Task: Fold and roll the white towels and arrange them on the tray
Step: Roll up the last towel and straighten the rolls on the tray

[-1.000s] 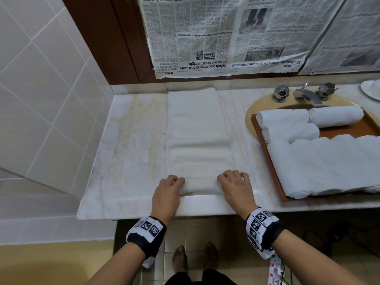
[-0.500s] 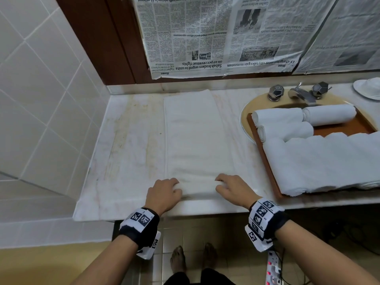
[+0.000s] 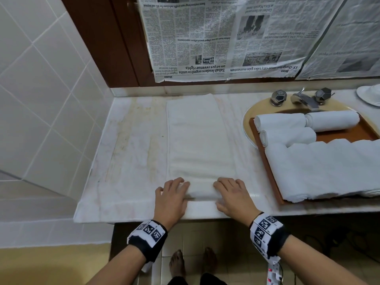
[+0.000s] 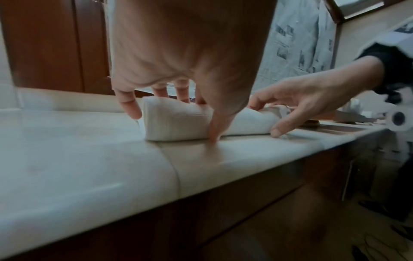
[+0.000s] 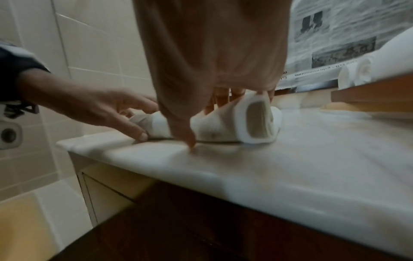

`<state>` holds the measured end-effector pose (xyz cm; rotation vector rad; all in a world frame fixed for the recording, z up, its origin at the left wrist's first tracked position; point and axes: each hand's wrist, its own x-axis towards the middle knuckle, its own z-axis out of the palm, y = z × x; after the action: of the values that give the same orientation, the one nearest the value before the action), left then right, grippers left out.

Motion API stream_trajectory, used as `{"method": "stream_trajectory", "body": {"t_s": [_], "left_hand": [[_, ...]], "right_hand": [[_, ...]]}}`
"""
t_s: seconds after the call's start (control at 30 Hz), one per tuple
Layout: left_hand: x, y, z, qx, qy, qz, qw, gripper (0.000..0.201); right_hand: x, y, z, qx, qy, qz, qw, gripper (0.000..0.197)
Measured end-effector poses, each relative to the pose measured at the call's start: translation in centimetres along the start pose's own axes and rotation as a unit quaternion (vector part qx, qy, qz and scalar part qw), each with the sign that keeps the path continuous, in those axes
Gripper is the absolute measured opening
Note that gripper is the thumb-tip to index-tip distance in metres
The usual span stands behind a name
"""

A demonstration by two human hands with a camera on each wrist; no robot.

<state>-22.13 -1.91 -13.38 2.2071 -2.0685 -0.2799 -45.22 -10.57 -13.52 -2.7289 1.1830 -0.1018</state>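
A long white towel (image 3: 197, 136) lies as a folded strip on the marble counter, running away from me. Its near end is turned up into a small roll (image 4: 176, 121), loose and hollow at its right end (image 5: 254, 120). My left hand (image 3: 181, 190) grips the roll's left part, fingers curled over the top and thumb at the near side. My right hand (image 3: 221, 192) holds the right part the same way. A brown tray (image 3: 267, 163) to the right carries three rolled towels (image 3: 287, 136) and a stack of folded towels (image 3: 329, 169).
The tray sits over a beige sink (image 3: 246, 122) with a metal faucet (image 3: 304, 99) behind it. Newspaper (image 3: 205, 38) covers the back wall and white tiles (image 3: 41, 99) close off the left. A white dish (image 3: 370, 95) stands far right. The counter's front edge lies just under my hands.
Both hands have turned the towel's near end over into a small roll and shifted slightly away from the counter edge. The tray and its towels have not moved.
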Motion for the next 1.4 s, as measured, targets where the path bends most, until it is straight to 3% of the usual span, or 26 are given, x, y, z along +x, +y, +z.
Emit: {"method": "stream_trajectory", "body": {"t_s": [0.13, 0.27, 0.43, 0.57, 0.77, 0.83, 0.93, 1.0, 1.13, 1.2, 1.3, 1.33, 1.4], "left_hand": [[1.5, -0.4, -0.3, -0.054, -0.031, -0.027, 0.998, 0.052], [3.1, -1.9, -1.3, -0.11, -0.111, -0.039, 0.987, 0.06], [2.9, -1.9, -1.5, -0.07, -0.058, -0.008, 0.996, 0.056], [3.2, -1.8, -1.2, -0.039, -0.019, 0.03, 0.999, 0.054], [5.2, -1.7, -2.5, -0.06, -0.129, 0.008, 0.99, 0.051], [5.5, -2.0, -2.7, -0.103, -0.153, -0.008, 0.983, 0.053], [5.7, -2.5, -2.5, -0.186, -0.162, -0.05, 0.968, 0.059], [5.9, -2.4, -2.4, -0.204, -0.181, -0.076, 0.959, 0.068], [5.9, -2.2, -2.5, -0.153, -0.164, -0.11, 0.968, 0.059], [5.8, -2.5, -2.6, -0.179, -0.16, -0.125, 0.963, 0.057], [5.7, -2.8, -2.8, -0.201, -0.172, -0.133, 0.955, 0.074], [5.5, -2.8, -2.8, -0.174, -0.174, -0.132, 0.96, 0.071], [5.1, -2.2, -3.0, -0.074, -0.133, -0.116, 0.982, 0.047]], "right_hand": [[1.5, 0.0, -0.5, 0.058, -0.035, 0.036, 0.997, 0.042], [3.7, 1.1, -2.3, 0.163, -0.105, 0.099, 0.976, 0.058], [5.8, 1.9, -3.2, 0.198, -0.173, 0.12, 0.957, 0.062], [5.6, 2.4, -3.5, 0.233, -0.143, 0.113, 0.955, 0.028], [5.3, 3.3, -3.8, 0.281, -0.151, 0.119, 0.94, 0.02], [5.2, 3.1, -3.5, 0.251, -0.123, 0.1, 0.955, 0.019], [4.8, 2.8, -2.2, 0.101, -0.015, 0.019, 0.995, 0.019], [4.3, 2.8, -1.6, 0.039, 0.02, 0.002, 0.999, 0.02], [3.5, 3.0, -1.7, 0.004, -0.051, 0.001, 0.999, 0.05], [3.6, 2.9, -2.0, 0.014, -0.091, -0.002, 0.996, 0.049], [4.3, 3.0, -2.8, 0.129, -0.145, 0.035, 0.98, 0.049], [4.6, 3.2, -3.2, 0.175, -0.16, 0.054, 0.97, 0.047], [5.5, 3.5, -4.0, 0.25, -0.172, 0.086, 0.949, 0.032]]}}
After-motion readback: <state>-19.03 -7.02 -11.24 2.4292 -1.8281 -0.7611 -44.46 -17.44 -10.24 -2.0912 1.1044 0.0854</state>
